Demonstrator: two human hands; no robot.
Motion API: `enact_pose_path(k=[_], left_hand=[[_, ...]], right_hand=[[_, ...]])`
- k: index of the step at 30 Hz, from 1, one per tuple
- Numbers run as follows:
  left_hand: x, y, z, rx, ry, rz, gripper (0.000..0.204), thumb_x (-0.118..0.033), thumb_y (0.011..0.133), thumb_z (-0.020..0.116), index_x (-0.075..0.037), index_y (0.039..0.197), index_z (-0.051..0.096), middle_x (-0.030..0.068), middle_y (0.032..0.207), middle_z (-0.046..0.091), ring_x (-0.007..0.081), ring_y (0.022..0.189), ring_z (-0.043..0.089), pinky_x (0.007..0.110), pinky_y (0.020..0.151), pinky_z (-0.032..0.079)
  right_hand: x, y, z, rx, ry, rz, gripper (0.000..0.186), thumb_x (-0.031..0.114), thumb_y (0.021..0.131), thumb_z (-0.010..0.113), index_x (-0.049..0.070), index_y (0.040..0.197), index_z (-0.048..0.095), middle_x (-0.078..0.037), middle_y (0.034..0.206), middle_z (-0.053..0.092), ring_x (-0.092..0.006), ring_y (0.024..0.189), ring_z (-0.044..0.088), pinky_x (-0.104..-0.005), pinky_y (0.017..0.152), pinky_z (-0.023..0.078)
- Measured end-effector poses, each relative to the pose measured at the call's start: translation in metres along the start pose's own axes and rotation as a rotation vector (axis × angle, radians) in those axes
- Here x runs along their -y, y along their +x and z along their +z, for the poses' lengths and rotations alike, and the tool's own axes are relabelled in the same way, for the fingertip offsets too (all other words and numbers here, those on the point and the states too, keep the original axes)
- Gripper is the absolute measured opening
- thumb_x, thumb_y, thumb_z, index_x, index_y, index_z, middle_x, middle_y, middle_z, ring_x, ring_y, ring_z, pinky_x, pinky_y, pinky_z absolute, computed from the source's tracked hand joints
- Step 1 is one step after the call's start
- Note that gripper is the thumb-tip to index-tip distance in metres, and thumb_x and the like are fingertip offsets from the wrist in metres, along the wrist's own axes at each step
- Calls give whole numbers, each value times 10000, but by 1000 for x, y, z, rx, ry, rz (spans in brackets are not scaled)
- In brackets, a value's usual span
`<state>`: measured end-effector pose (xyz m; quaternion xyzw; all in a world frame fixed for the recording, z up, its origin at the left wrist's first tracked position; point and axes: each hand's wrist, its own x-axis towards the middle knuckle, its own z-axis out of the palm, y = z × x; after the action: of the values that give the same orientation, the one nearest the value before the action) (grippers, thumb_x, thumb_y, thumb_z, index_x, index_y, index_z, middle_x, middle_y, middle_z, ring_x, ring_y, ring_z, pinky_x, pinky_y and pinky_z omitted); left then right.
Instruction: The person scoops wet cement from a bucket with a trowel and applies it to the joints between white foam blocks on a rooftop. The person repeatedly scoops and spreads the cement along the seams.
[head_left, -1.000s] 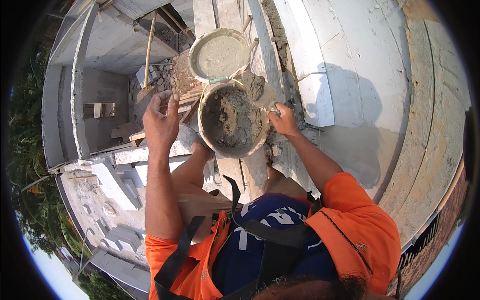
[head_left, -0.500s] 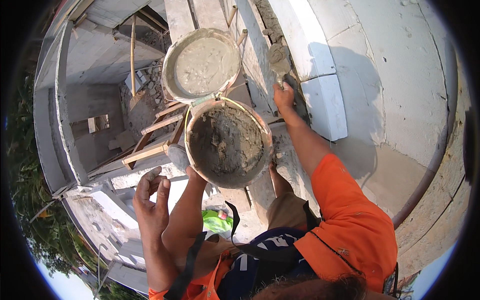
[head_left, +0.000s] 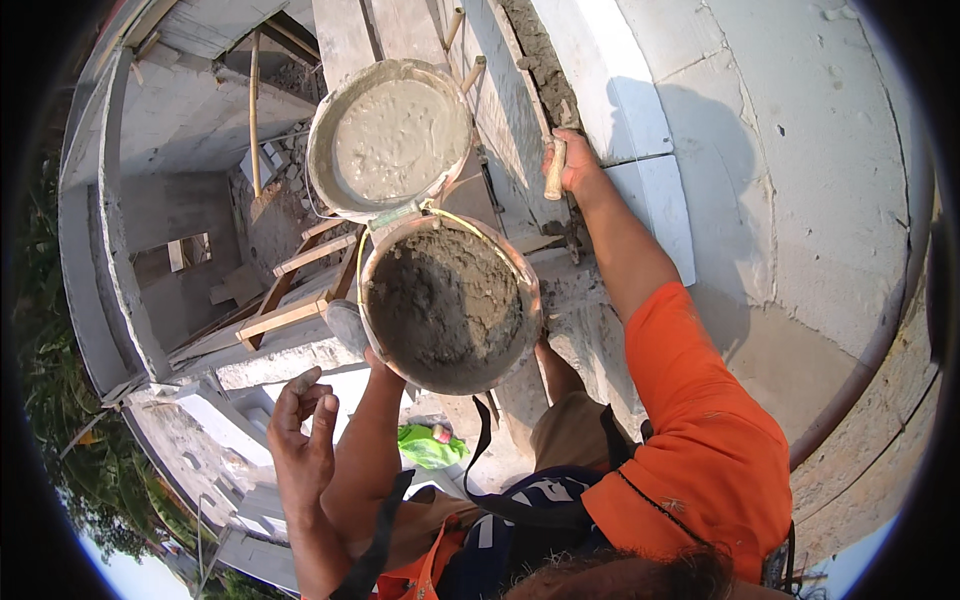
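Observation:
My right hand (head_left: 572, 160) grips the pale wooden handle of a trowel (head_left: 554, 178) beside a strip of grey mortar (head_left: 548, 85). The trowel's blade cannot be made out clearly. To the right of that strip runs a row of white blocks (head_left: 652, 205) along the wall. My left hand (head_left: 305, 432) hangs in the air at the lower left, holding nothing, its fingers loosely bent and thumb apart. Between my arms stands a bucket (head_left: 535, 310) with coarse, thick mortar inside. Touching its far side is a second bucket (head_left: 318, 150), filled with smoother, wetter grey mix.
Wooden planks (head_left: 412, 30) lie beyond the buckets. A wooden ladder-like frame (head_left: 285, 318) stands left of them, above a lower room with rubble (head_left: 290, 165). A green plastic bag (head_left: 432, 448) lies near my legs. A smooth grey wall (head_left: 815, 150) fills the right side.
The trowel has turned: its mortar-covered blade pointed away in plain view before, and now its handle shows instead. My right hand has shifted slightly farther away. The left hand has barely moved.

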<state>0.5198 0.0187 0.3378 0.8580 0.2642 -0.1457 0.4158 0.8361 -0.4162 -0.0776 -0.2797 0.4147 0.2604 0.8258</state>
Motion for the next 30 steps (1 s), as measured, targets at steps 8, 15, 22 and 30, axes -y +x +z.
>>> enact_pose_path(k=[8,15,22,30], left_hand=[[-2,-7,-1,40,-41,6,411,-185,1028,740,44,1356,648,127,1053,735,194,988,714,347,923,566],[-6,-11,-5,31,-61,11,415,-187,1012,759,29,1351,658,145,1072,751,211,1015,734,361,943,575],[0,-17,-11,40,-53,35,478,-266,1026,749,47,1372,639,107,1068,731,183,1016,699,342,929,549],[-17,-19,-9,58,3,118,488,-292,1025,754,34,1372,650,129,1068,741,207,1011,722,366,919,571]], right_hand=[[-14,-3,17,-100,-95,-139,222,306,1002,653,107,942,578,-12,731,561,-169,581,540,-344,523,464],[-48,-48,31,-131,-57,-245,246,326,980,676,101,968,576,-42,747,558,-196,573,531,-354,514,443],[-67,-60,23,-149,-312,-243,232,321,965,676,109,954,582,-35,732,544,-191,556,523,-361,500,458],[-11,-34,56,-135,-199,-176,248,330,976,673,112,915,571,-30,737,561,-176,583,541,-344,527,484]])
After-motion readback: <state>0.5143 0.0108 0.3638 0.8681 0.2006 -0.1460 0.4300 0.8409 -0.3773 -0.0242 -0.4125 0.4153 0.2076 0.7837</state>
